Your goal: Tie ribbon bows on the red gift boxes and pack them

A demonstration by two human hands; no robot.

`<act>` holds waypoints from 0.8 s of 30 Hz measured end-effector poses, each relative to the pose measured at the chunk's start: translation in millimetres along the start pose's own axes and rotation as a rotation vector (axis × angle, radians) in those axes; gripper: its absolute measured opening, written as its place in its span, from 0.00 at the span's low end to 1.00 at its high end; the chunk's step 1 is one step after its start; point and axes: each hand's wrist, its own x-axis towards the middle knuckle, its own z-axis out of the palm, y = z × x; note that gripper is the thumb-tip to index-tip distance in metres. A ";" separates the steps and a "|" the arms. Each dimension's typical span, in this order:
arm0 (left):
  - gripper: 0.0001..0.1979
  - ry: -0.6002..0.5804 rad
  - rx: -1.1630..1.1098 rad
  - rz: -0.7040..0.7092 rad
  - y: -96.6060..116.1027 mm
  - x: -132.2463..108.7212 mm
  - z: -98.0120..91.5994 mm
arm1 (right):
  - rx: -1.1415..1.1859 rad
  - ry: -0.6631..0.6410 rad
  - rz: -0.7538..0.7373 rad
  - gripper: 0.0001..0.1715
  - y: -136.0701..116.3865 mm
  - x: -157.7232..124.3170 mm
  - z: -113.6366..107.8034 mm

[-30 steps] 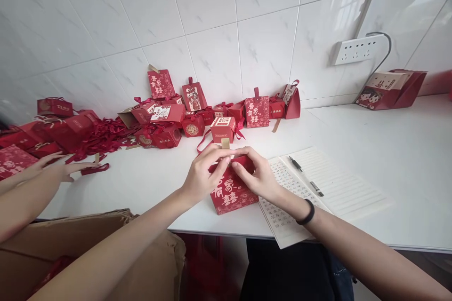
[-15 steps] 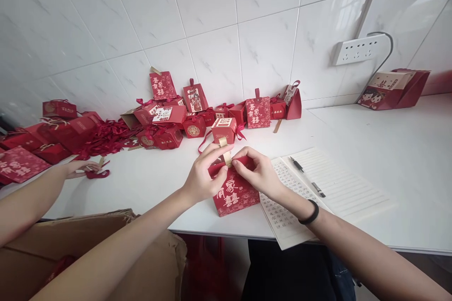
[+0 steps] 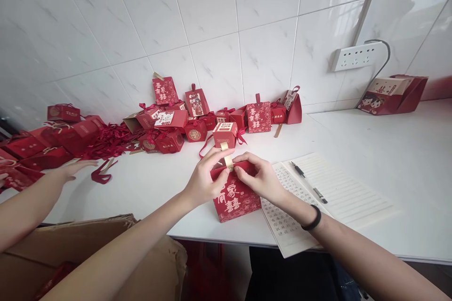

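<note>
Filling the view's top: tiled wall (image 3: 208, 4); below it, white table (image 3: 381, 150). Carton (image 3: 158, 263) L, by table's front edge. Open notebook (image 3: 348, 188) on table, R of ctr. Red box (image 3: 236, 204) upright nr front edge, just L of notebook, btwn both hands. L hand (image 3: 206, 181): thumb at box top by strap, fingers curled above; can't tell if pinching. R hand (image 3: 259, 176): thumb & fingers pinching box's top edge. Pen (image 3: 297, 169) on notebook. Gold strap (image 3: 229, 162) upright at box top.
</note>
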 end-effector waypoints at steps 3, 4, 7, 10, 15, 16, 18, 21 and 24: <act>0.19 -0.001 -0.011 -0.018 0.0 -0.4 0.6 | -0.005 -0.011 0.012 0.04 -1.6 1.5 0.5; 0.19 0.001 -0.020 -0.035 -0.1 -0.7 1.0 | -0.005 -0.013 0.021 0.04 -2.3 1.9 0.6; 0.18 -0.004 -0.064 -0.072 -0.6 -1.4 1.6 | -0.016 -0.022 0.053 0.04 -4.5 2.9 0.2; 0.16 -0.005 -0.080 -0.048 -1.7 -0.9 0.9 | -0.017 -0.046 0.086 0.04 -5.5 3.5 -0.4; 0.15 -0.044 -0.150 -0.106 -3.0 0.8 -1.1 | 0.001 -0.062 0.068 0.05 -5.1 3.8 -0.8; 0.15 -0.050 -0.164 -0.123 -3.1 0.8 -1.0 | 0.004 -0.055 0.056 0.05 -4.7 3.6 -0.9; 0.18 -0.060 -0.207 -0.142 -4.0 -0.3 -0.8 | 0.016 -0.056 0.039 0.06 -3.6 2.7 -1.8; 0.31 -0.072 -0.308 -0.131 -8.5 -5.4 -1.5 | 0.040 -0.084 0.056 0.08 -0.9 -0.9 -4.4; 0.41 -0.084 -0.339 -0.189 -15.3 -13.6 -5.6 | 0.106 -0.116 0.069 0.22 2.5 -5.7 -7.3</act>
